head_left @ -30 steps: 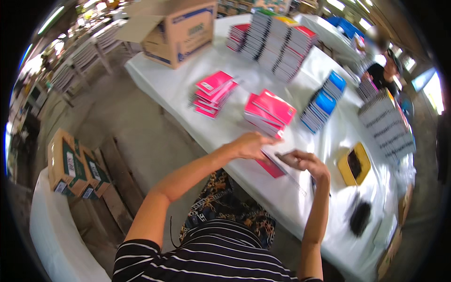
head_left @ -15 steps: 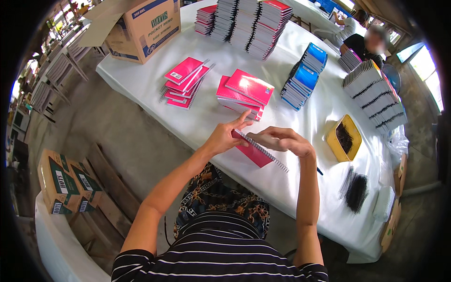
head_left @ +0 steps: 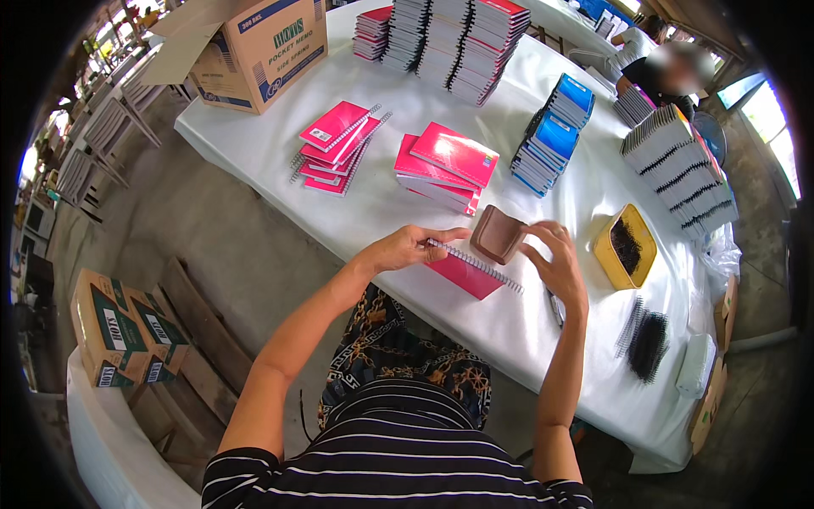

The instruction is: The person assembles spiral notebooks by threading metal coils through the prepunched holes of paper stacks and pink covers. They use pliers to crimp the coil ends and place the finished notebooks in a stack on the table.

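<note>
My left hand (head_left: 409,248) is closed on the upper left end of a pink-covered notebook (head_left: 465,276), whose silver wire coil (head_left: 475,261) runs along its upper edge and sticks out past the right end. Just beyond the coil, a brown, square, shallow dish-like block (head_left: 497,235) is tilted up. My right hand (head_left: 555,259) grips the block's right edge between thumb and fingers; the fingertips are slightly blurred. Pink notebooks (head_left: 445,165) lie stacked just beyond, and a looser pile of pink notebooks (head_left: 339,144) with loose coil ends sits to their left.
Blue notebooks (head_left: 551,136) stand at the right, near a yellow tub (head_left: 626,246) of small dark pieces. Black coils (head_left: 647,346) and a pen (head_left: 555,310) lie on the white-covered table (head_left: 280,110). Tall notebook stacks and a carton (head_left: 267,59) stand farther back. A co-worker (head_left: 678,72) sits far right.
My right hand has shifted right, off the coil, and the brown block has turned so that its broad face shows. My left hand stays on the notebook.
</note>
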`<act>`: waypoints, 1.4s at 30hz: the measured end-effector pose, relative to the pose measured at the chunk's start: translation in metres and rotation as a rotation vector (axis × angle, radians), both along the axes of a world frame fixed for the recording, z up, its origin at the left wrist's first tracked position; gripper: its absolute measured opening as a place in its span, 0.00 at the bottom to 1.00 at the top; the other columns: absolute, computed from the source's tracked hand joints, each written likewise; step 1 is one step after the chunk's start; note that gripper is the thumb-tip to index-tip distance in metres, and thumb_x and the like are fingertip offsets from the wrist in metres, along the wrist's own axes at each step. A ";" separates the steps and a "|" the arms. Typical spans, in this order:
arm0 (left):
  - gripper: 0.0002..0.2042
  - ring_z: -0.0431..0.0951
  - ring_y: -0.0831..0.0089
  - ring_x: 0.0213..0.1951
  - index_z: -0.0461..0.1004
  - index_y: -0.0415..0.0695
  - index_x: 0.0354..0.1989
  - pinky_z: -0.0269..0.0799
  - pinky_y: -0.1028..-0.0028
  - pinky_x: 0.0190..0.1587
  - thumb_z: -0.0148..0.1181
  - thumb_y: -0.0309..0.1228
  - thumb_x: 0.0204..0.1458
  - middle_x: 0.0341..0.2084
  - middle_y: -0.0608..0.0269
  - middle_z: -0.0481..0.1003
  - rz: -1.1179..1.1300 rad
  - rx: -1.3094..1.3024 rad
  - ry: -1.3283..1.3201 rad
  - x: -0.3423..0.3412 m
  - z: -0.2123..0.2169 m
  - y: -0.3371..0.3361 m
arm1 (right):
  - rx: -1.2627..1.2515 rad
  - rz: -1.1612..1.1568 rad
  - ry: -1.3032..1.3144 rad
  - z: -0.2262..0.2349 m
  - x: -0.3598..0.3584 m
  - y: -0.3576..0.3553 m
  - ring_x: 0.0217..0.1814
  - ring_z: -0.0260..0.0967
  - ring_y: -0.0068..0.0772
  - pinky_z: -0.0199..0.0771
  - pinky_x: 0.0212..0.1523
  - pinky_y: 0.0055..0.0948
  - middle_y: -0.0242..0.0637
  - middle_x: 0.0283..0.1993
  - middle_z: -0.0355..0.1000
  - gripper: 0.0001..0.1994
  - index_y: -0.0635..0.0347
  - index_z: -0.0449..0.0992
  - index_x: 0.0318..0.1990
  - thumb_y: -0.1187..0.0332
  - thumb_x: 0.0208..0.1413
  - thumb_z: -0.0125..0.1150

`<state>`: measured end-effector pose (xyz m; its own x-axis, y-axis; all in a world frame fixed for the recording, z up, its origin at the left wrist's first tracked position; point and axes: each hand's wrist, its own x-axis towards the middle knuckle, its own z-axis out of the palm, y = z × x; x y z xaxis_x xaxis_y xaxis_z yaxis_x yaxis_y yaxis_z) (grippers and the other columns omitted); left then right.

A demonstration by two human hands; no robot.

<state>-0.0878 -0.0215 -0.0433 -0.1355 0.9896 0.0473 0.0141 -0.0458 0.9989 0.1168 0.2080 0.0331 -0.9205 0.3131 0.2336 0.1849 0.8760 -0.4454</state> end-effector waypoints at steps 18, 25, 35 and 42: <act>0.25 0.64 0.70 0.64 0.62 0.43 0.65 0.59 0.69 0.65 0.56 0.25 0.57 0.62 0.62 0.66 0.001 0.118 0.024 0.014 -0.005 -0.009 | 0.275 -0.033 0.280 -0.021 -0.022 -0.122 0.51 0.65 0.38 0.52 0.61 0.44 0.34 0.45 0.69 0.14 0.59 0.73 0.40 0.73 0.44 0.67; 0.23 0.64 0.69 0.64 0.66 0.43 0.63 0.58 0.67 0.66 0.56 0.26 0.58 0.63 0.60 0.66 -0.015 0.135 0.035 0.013 -0.006 -0.011 | 0.198 -0.166 0.322 -0.020 -0.006 -0.114 0.55 0.64 0.40 0.55 0.60 0.41 0.35 0.50 0.70 0.20 0.56 0.73 0.47 0.74 0.44 0.69; 0.25 0.66 0.68 0.63 0.68 0.53 0.63 0.38 0.52 0.70 0.52 0.50 0.60 0.60 0.69 0.70 0.052 0.148 0.280 0.022 -0.002 -0.010 | 0.423 -0.521 -0.072 -0.091 0.119 -0.004 0.66 0.55 0.49 0.50 0.64 0.49 0.50 0.59 0.63 0.23 0.60 0.68 0.57 0.61 0.57 0.61; 0.27 0.74 0.63 0.56 0.63 0.48 0.65 0.67 0.65 0.58 0.53 0.47 0.59 0.56 0.64 0.73 0.234 0.131 0.508 0.039 0.006 -0.005 | 0.206 -0.610 0.028 -0.063 0.092 -0.050 0.50 0.65 0.46 0.63 0.51 0.45 0.44 0.45 0.68 0.18 0.63 0.71 0.51 0.65 0.56 0.61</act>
